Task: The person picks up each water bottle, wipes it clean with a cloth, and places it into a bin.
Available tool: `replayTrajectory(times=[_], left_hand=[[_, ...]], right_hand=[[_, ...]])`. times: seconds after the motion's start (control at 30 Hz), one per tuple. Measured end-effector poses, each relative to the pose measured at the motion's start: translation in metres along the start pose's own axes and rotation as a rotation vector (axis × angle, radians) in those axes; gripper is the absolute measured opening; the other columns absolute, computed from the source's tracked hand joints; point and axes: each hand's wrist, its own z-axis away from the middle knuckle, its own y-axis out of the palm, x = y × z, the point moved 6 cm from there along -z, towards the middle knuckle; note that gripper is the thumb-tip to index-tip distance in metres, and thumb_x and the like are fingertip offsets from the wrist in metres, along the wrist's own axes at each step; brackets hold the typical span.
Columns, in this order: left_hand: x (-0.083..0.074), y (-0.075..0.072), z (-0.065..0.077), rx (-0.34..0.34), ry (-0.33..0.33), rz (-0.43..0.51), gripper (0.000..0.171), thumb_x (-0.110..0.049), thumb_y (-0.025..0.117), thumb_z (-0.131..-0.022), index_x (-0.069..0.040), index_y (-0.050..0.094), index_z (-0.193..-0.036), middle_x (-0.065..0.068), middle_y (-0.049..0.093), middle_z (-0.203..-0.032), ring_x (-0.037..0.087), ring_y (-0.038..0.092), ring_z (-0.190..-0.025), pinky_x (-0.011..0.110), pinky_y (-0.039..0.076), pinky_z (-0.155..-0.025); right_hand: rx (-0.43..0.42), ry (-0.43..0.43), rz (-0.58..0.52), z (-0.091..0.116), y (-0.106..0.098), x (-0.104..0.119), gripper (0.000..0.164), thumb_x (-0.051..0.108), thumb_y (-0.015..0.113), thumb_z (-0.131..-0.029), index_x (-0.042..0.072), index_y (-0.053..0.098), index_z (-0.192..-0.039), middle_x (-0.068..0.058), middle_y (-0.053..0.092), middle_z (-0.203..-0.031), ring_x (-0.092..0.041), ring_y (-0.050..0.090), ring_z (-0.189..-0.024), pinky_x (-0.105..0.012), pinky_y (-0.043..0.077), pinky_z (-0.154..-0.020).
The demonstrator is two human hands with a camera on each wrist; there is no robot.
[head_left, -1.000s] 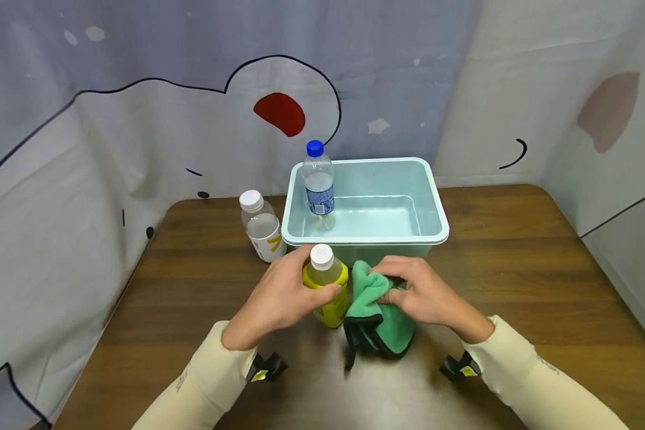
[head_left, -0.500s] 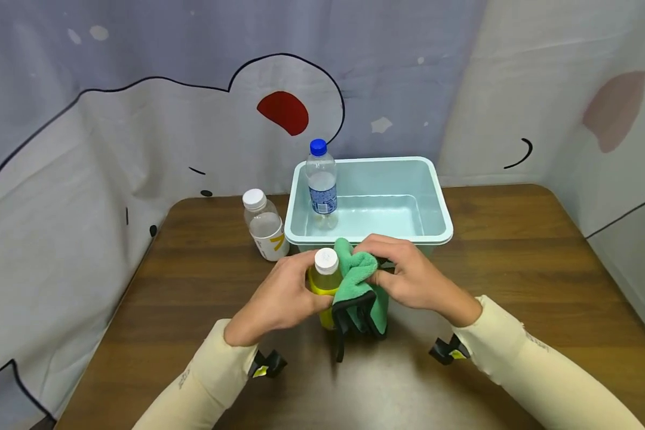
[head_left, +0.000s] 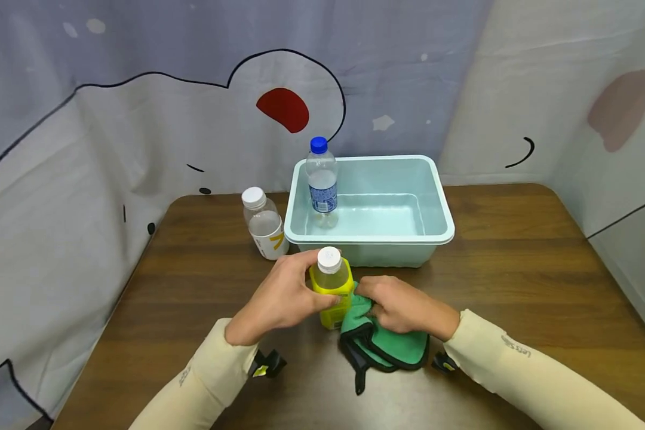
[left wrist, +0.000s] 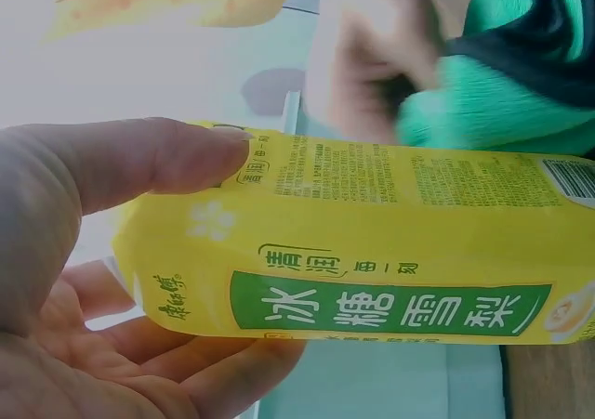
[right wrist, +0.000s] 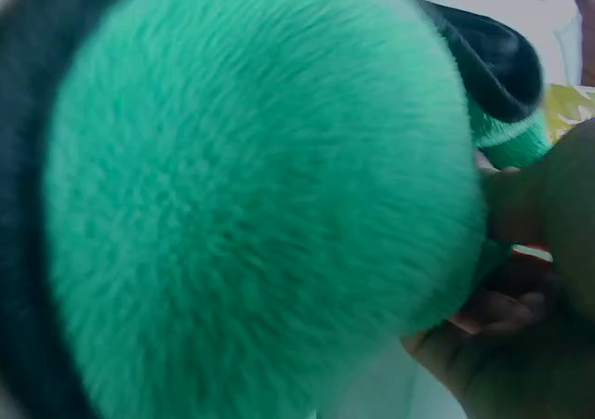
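In the head view my left hand grips a yellow-labelled drink bottle with a white cap, thumb on its near side. The left wrist view shows the thumb and fingers on either side of the yellow label. Just right of the bottle, my right hand pinches a green cloth with black edging and a black loop. That cloth fills most of the right wrist view. Its upper part is beside the bottle; whether it touches the bottle I cannot tell.
Behind the hands stands a pale blue-green plastic bin. A clear bottle with a blue cap stands inside it at the left. Left of the bin is another clear bottle with a white cap. All rest on a wooden table.
The right hand moved with the cloth up and left against the bottle, then back down toward me, the cloth spreading lower. The left hand and its bottle have shifted only slightly.
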Motion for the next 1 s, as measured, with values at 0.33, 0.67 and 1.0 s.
replayTrajectory(times=[0.33,0.67,1.0], left_hand=[[0.0,0.002,0.001,0.01,0.024,0.019,0.045,-0.015,0.086,-0.072,-0.018,0.068,-0.113,-0.002,0.072,-0.105,0.012,0.067,-0.092,0.032,0.058,-0.082],[0.001,0.001,-0.001,0.028,0.006,0.027,0.045,-0.015,0.086,-0.073,-0.017,0.067,-0.114,-0.001,0.072,-0.105,0.013,0.067,-0.092,0.036,0.059,-0.083],[0.0,0.0,0.0,0.022,0.007,0.021,0.044,-0.015,0.086,-0.072,-0.018,0.068,-0.113,-0.002,0.073,-0.103,0.012,0.067,-0.09,0.036,0.059,-0.082]], right_hand=[[0.347,-0.018,0.176,0.023,-0.015,0.006,0.03,-0.004,0.067,-0.075,0.022,0.053,-0.076,0.01,0.048,-0.076,-0.005,0.043,-0.069,-0.02,0.041,-0.064],[0.118,-0.069,0.484,0.027,-0.021,0.007,0.02,0.011,0.074,-0.081,0.013,0.062,-0.096,0.004,0.049,-0.08,-0.014,0.047,-0.074,-0.026,0.044,-0.065],[0.248,0.166,0.315,0.055,0.021,0.012,0.067,0.043,0.052,-0.1,0.002,0.034,-0.151,-0.015,0.037,-0.157,-0.034,0.041,-0.142,-0.05,0.042,-0.111]])
